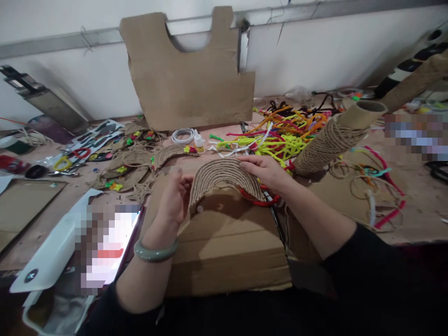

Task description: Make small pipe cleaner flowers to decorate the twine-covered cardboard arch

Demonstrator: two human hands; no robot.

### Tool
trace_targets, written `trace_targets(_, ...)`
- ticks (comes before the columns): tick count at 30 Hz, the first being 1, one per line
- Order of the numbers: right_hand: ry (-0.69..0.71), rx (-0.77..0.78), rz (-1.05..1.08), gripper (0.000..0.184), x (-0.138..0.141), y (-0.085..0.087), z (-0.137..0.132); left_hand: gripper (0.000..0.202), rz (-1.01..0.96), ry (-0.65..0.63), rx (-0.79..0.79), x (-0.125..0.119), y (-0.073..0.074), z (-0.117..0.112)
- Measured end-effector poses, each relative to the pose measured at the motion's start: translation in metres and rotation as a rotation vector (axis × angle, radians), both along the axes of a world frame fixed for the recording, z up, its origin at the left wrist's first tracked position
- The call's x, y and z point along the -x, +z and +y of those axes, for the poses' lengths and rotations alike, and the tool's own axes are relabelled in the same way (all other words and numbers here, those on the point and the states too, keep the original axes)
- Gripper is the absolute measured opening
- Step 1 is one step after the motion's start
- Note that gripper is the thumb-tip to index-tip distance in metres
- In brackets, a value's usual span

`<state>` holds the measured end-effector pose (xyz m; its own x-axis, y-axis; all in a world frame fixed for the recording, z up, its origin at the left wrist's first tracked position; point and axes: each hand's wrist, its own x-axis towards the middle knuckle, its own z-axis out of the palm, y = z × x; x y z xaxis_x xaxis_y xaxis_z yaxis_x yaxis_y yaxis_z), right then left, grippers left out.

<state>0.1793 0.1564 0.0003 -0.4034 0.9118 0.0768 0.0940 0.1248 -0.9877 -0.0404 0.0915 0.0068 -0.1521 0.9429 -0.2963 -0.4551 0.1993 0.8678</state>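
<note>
Between my two hands, raised over a brown cardboard sheet [227,242], is an arch of coiled jute twine [220,175]. My left hand [177,196] grips the arch's left end, its fingers partly hidden behind it. On the upper right side, my right hand [266,172] pinches the arch with thumb and fingers. Red-handled scissors [261,200] lie on the cardboard beneath the arch's right end. Just behind, a second twine arch [171,154] with small coloured flowers rests on the table near a small white glue bottle [199,141].
At right stands a cardboard tube wound with twine [327,144]. Tangled coloured cords [294,135] lie at the back, before an upright cut cardboard panel [192,74]. Left are flower-trimmed twine pieces [122,161], a lit phone [112,247] and a long white device [59,247].
</note>
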Motion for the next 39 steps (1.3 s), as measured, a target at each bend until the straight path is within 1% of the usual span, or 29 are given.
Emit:
trace_targets(3, 0.054, -0.075, -0.148, 0.022, 0.000, -0.002, 0.000, 0.026, 0.092, -0.215, 0.050, -0.007, -0.004, -0.003)
trace_targets(5, 0.064, -0.085, -0.163, 0.022, 0.001, -0.002, -0.001, 0.024, 0.119, -0.272, 0.092, -0.009, -0.005, -0.004)
trace_targets(6, 0.050, -0.087, -0.139, 0.024, 0.001, -0.002, -0.002, 0.025, 0.117, -0.259, 0.104, -0.010, -0.005, -0.004)
trace_targets(7, 0.030, -0.087, -0.105, 0.025, 0.002, -0.002, -0.002, 0.025, 0.109, -0.218, 0.097, -0.010, -0.005, -0.004)
trace_targets(9, 0.011, -0.054, -0.028, 0.027, 0.002, -0.001, -0.003, 0.024, 0.098, -0.100, 0.044, -0.009, -0.005, -0.002)
trace_targets(11, 0.044, 0.036, 0.019, 0.025, 0.003, 0.000, -0.005, 0.022, 0.099, -0.004, -0.007, -0.007, -0.006, 0.000)
trace_targets(13, 0.071, 0.150, 0.025, 0.023, 0.005, 0.001, -0.007, 0.020, 0.106, 0.035, -0.029, -0.006, -0.008, 0.001)
trace_targets(15, 0.057, 0.205, 0.019, 0.024, 0.007, 0.002, -0.009, 0.020, 0.112, 0.033, -0.032, -0.006, -0.009, 0.002)
trace_targets(18, 0.025, 0.220, 0.024, 0.023, 0.009, 0.003, -0.011, 0.021, 0.106, 0.017, -0.046, -0.006, -0.009, 0.001)
trace_targets(23, 0.043, 0.256, 0.047, 0.024, 0.008, 0.003, -0.012, 0.023, 0.103, 0.021, -0.063, -0.007, -0.008, 0.000)
trace_targets(29, -0.002, 0.264, 0.119, 0.028, 0.008, 0.000, -0.011, 0.024, 0.108, 0.041, -0.054, -0.007, -0.010, 0.001)
trace_targets(32, -0.020, 0.262, 0.092, 0.027, 0.008, 0.000, -0.011, 0.024, 0.119, 0.047, -0.074, -0.006, -0.010, 0.002)
trace_targets(35, 0.055, 0.221, 0.046, 0.024, 0.007, 0.001, -0.012, 0.026, 0.117, 0.085, -0.085, -0.006, -0.009, 0.002)
trace_targets(37, 0.110, 0.188, 0.045, 0.024, 0.005, 0.001, -0.011, 0.026, 0.111, 0.088, -0.065, -0.006, -0.007, 0.002)
trace_targets(39, 0.093, 0.160, 0.048, 0.026, 0.004, 0.000, -0.010, 0.026, 0.111, 0.051, -0.030, -0.006, -0.006, 0.001)
